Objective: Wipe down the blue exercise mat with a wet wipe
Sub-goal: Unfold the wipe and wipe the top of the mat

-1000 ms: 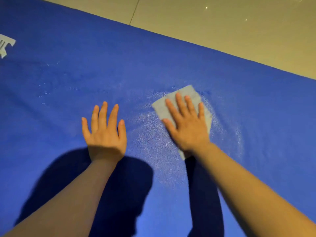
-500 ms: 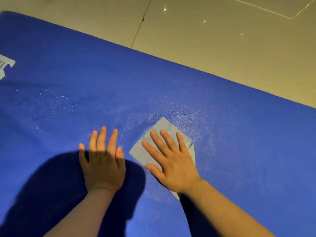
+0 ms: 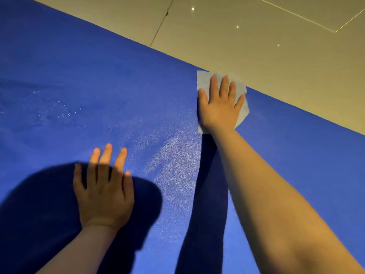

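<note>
**On the floor: blue mat, one wipe, two hands**

Across most of the view, laid flat on the tiled floor [image 3: 276, 46], lies the blue exercise mat [image 3: 88, 76]. Its far edge runs diagonally from upper left down to the right. Surface finely textured.

Item 1. Wet wipe [image 3: 203, 80]: pale grey-blue sheet, spread flat at the far edge of the mat, its upper corner reaching over that edge onto the tile. Largely covered by the hand on top; corners show above, at right and below the wrist.

Item 2. Right hand [image 3: 219, 107]: palm down on the wipe, fingers straight and slightly fanned, pressing it flat to the mat. Nothing is gripped or pinched. Arm extended from lower right.

Item 3. Left hand [image 3: 102, 190]: palm down on the bare mat, nearer the viewer and well apart from the wipe, fingers straight and close together, holding nothing.

Item 4. Damp sheen [image 3: 167, 151]: lighter, glistening band on the mat between the two hands, running toward the wipe.

Item 5. Water droplets [image 3: 55, 109]: scattered specks on the mat, left of centre.

Item 6. Shadows: a broad dark patch [image 3: 39, 214] under the left hand; a narrow one beneath the right forearm.

Floor tiles beige, glossy, with grout lines and small light reflections.
</note>
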The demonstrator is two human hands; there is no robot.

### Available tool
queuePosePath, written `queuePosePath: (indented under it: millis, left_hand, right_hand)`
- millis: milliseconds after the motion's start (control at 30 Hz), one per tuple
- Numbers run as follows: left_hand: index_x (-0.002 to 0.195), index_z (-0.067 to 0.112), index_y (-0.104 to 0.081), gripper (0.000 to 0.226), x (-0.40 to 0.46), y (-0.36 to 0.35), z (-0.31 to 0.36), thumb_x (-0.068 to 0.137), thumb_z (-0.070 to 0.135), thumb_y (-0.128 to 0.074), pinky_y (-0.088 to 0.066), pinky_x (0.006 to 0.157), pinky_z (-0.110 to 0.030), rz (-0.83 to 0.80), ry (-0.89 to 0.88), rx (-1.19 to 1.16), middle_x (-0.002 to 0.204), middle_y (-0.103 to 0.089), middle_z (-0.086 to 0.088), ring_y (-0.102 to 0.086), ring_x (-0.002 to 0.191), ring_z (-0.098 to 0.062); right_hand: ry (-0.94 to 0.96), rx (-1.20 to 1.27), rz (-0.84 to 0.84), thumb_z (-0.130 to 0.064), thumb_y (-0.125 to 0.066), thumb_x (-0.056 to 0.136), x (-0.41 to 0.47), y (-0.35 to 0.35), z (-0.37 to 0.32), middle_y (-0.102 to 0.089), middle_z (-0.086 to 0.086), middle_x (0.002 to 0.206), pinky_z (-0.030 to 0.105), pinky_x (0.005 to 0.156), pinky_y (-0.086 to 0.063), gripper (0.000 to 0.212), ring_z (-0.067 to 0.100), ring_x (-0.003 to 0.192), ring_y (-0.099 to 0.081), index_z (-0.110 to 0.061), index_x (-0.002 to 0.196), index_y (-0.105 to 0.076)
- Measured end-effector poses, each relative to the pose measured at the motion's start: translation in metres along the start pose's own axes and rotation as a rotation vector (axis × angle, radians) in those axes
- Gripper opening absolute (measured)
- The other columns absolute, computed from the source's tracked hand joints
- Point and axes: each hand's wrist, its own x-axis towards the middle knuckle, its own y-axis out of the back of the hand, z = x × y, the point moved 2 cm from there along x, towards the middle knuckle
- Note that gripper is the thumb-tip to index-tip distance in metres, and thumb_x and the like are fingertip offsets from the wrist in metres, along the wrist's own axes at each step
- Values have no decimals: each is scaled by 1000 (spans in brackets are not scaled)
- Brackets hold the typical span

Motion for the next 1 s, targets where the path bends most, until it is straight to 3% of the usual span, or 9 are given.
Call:
queuePosePath:
  millis: [100, 200, 367, 433, 567, 700, 767, 900, 1000]
  left_hand:
    - [139, 12, -50, 52, 1, 2, 1, 95, 30, -32, -15, 112, -58, -21, 4, 9, 148, -41, -16, -34, 138, -38]
    - [140, 13, -49, 51, 1, 2, 2, 95, 30, -31, -16, 112, -57, -27, 9, 25, 148, -41, -16, -35, 138, -37]
    - [139, 13, -50, 50, 0, 0, 2, 97, 31, -29, -18, 111, -59, -29, 12, 26, 148, -41, -14, -34, 139, -36]
    - [138, 13, -50, 50, -1, 0, 2, 97, 31, -29, -18, 111, -59, -29, 20, 30, 148, -40, -14, -34, 139, -36]
    - [137, 14, -52, 52, -1, 2, 7, 94, 32, -28, -16, 112, -60, -51, 47, 12, 147, -41, -14, -34, 138, -36]
    - [137, 14, -53, 53, 0, 1, 7, 93, 32, -29, -16, 111, -60, -72, 48, 43, 147, -43, -16, -35, 138, -38]
    - [137, 15, -53, 54, 0, 2, 8, 93, 33, -29, -16, 111, -60, -64, 61, 34, 147, -43, -15, -35, 138, -37]
    - [136, 14, -55, 52, 1, 1, 5, 94, 33, -30, -17, 111, -59, -17, 24, 48, 146, -44, -17, -36, 136, -38]
    - [135, 13, -55, 53, 2, 4, 6, 93, 32, -30, -17, 111, -59, -11, 26, 32, 146, -44, -18, -37, 135, -39]
  right_hand:
    - [-4, -2, 6, -50, -19, 103, -54, -19, -24, 3, 5, 164, 53, 118, 8, 61, 27, 151, 5, -26, 157, -5]
    - [147, -46, 47, -51, -16, 97, -110, -34, -50, -19, 11, 161, 58, 115, 1, 64, 34, 149, -14, -22, 154, -26]
    - [308, -101, -115, -58, -19, 100, -58, -14, -28, 7, -4, 164, 52, 117, 13, 62, 19, 151, 8, -36, 155, -2]
    - [207, -103, -118, -58, -20, 101, -17, 3, 7, 9, -6, 164, 51, 118, 11, 61, 17, 151, 8, -37, 155, 0]
    - [-277, -21, -52, -59, -18, 100, 1, 37, 125, 6, -2, 164, 55, 118, 7, 63, 20, 151, 7, -34, 156, -3]
    - [-553, 72, 27, -51, -13, 102, 0, 28, 118, 9, 5, 164, 60, 116, 9, 62, 28, 150, 11, -26, 157, -1]
    - [-482, 89, 13, -51, -13, 103, 14, 15, 66, 9, 8, 164, 62, 115, 10, 62, 32, 149, 12, -25, 157, 0]
    - [-124, 10, -36, -52, -13, 103, 21, -10, -44, 9, 5, 164, 60, 114, 15, 61, 31, 149, 14, -27, 157, 1]
    - [221, -42, -114, -54, -16, 103, 19, -3, -56, 9, -1, 164, 54, 117, 14, 60, 26, 150, 14, -32, 156, 0]
